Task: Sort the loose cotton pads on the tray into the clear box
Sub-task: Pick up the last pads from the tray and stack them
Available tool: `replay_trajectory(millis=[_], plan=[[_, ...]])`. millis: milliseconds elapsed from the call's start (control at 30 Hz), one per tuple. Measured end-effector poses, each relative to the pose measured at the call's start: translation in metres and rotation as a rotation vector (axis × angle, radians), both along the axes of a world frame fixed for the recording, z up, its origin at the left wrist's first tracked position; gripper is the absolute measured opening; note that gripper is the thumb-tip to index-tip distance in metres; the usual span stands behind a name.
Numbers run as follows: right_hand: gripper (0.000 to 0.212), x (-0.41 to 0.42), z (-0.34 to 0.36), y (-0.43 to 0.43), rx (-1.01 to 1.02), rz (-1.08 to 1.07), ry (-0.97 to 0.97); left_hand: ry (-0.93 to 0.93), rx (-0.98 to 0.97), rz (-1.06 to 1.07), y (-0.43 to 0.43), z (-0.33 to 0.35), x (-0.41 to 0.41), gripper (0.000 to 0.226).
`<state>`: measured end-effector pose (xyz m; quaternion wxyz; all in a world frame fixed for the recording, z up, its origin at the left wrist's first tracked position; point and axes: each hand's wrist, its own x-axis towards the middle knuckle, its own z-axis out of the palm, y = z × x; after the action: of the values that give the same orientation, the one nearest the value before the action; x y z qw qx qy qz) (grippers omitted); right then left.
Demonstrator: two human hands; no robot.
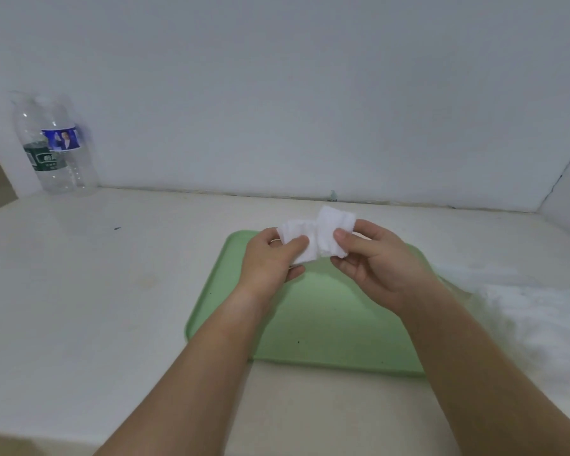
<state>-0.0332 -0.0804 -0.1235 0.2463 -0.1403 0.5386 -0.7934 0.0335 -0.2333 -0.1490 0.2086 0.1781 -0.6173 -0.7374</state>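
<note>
Both hands are raised over the far end of a pale green tray. My left hand pinches a white square cotton pad between thumb and fingers. My right hand pinches a second white cotton pad that overlaps the first one's right edge. The part of the tray that shows has no pads lying on it. A clear, blurry shape with white stuff lies right of the tray; I cannot tell whether it is the clear box.
Two clear plastic bottles stand at the back left against the wall. The cream tabletop runs to a white wall behind and a side wall at the right.
</note>
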Motion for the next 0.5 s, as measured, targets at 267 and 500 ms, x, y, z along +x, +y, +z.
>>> replay_trajectory(millis=[267,500], plan=[[0.013,-0.001,-0.014,0.002,0.282,-0.092,0.169,0.02,-0.088,-0.173,0.009,0.003,0.002,0.025],[0.034,0.005,-0.008,0.01,0.407,-0.289,0.312,-0.012,-0.028,-0.253,0.016,0.013,0.002,0.027]])
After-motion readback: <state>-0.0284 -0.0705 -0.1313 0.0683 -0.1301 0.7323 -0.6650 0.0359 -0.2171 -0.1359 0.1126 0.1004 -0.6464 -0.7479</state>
